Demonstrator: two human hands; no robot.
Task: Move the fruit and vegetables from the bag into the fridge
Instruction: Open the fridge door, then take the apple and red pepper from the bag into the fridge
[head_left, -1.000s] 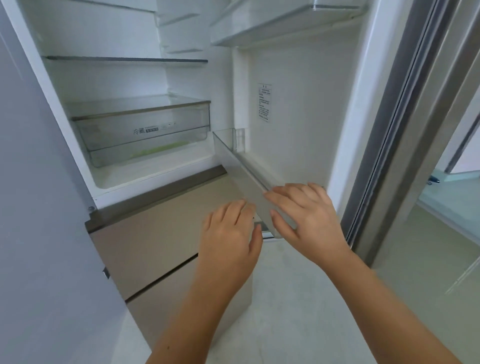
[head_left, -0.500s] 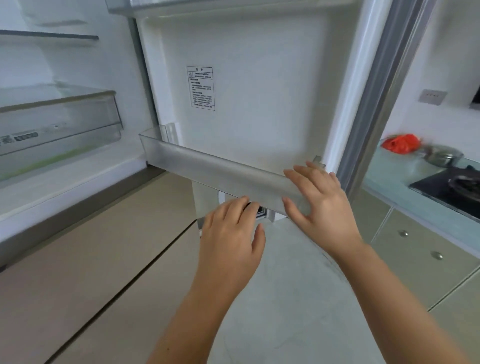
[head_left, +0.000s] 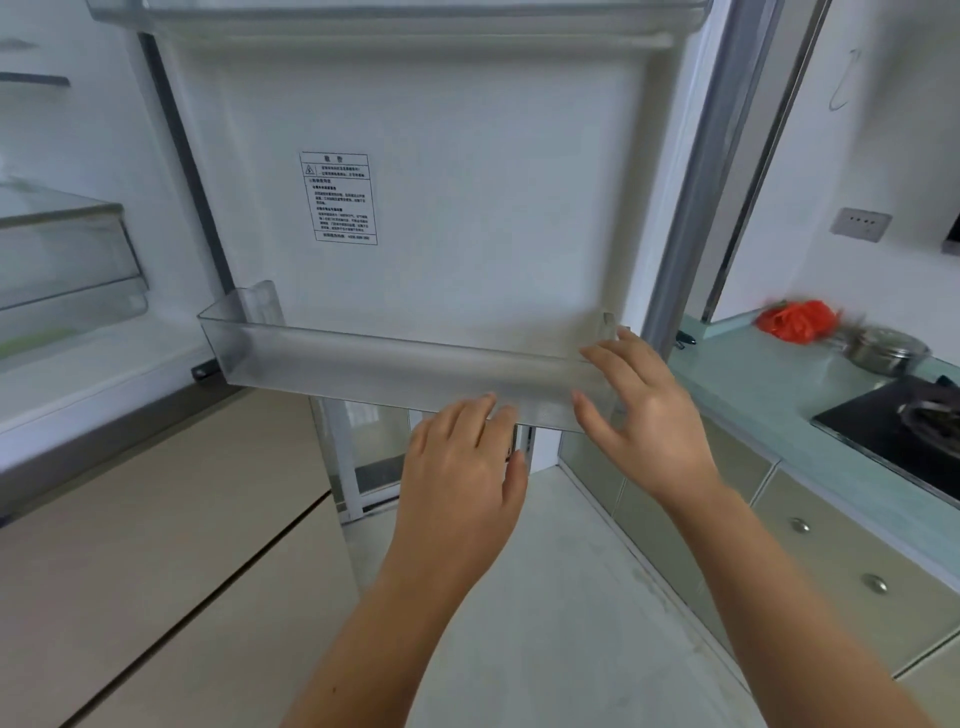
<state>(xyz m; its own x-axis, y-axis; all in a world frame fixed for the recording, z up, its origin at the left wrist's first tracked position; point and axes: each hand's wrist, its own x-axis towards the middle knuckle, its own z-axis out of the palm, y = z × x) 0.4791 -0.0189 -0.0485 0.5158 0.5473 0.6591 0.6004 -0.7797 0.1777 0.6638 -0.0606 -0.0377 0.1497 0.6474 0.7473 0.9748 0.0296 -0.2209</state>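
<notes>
The job looks barely begun: the fridge door (head_left: 467, 208) stands open, its clear door bin (head_left: 363, 364) holds nothing, and the red bag (head_left: 797, 319) sits well apart on the desk (head_left: 753, 384) to the right. The left hand (head_left: 462, 478) and right hand (head_left: 644, 415) are both spread flat and empty, the right one laid against the bin's end. The bag is blurred and its contents hidden, and the green smear in the drawer (head_left: 62, 270) at far left is unclear.

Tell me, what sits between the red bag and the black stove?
A steel pot, beside the red bag and short of the black stove, on the counter; the head view shows it.
</notes>
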